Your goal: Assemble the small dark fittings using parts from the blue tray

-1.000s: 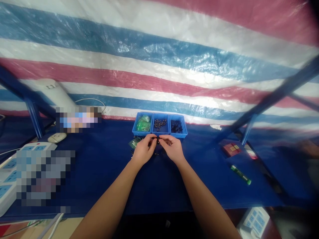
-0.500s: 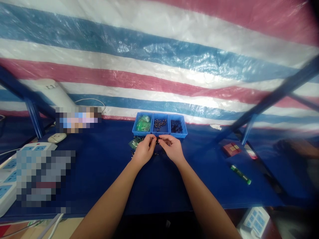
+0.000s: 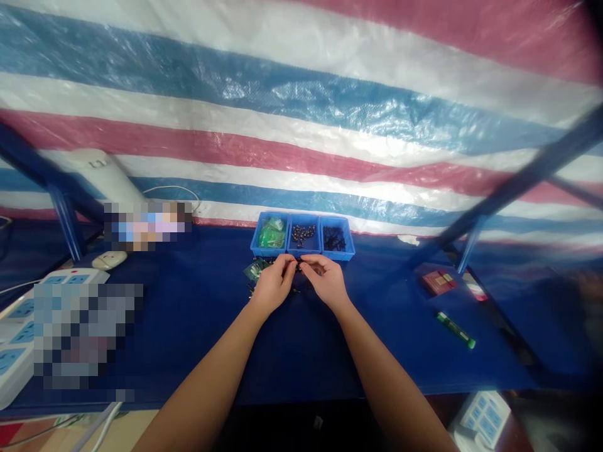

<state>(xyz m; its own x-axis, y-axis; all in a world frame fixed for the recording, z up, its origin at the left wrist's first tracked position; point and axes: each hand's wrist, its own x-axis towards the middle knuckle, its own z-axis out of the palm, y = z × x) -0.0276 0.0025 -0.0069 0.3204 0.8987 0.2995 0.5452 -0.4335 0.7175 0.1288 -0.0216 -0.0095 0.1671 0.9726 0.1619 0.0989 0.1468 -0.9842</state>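
My left hand (image 3: 273,282) and my right hand (image 3: 326,281) meet at the middle of the blue table, fingertips pinched together. Between them is a small dark part (image 3: 298,265), too small to name and mostly covered by the fingers. Just behind stand three joined blue bins: the left bin (image 3: 269,253) holds green items in clear plastic, the middle bin (image 3: 304,252) small metallic and dark parts, the right bin (image 3: 338,255) black pieces. A green packet (image 3: 255,270) lies beside my left hand, with small loose parts around it.
A white power strip (image 3: 19,351) and a computer mouse (image 3: 109,259) lie at the left, near blurred-out items. On the right are a red box (image 3: 439,283) and a green strip-like packet (image 3: 455,329). Blue frame bars slope down both sides before a striped sheet (image 3: 301,125).
Almost nothing differs. Both hands keep the same pinched pose over the small dark part, and the view has shifted very slightly.
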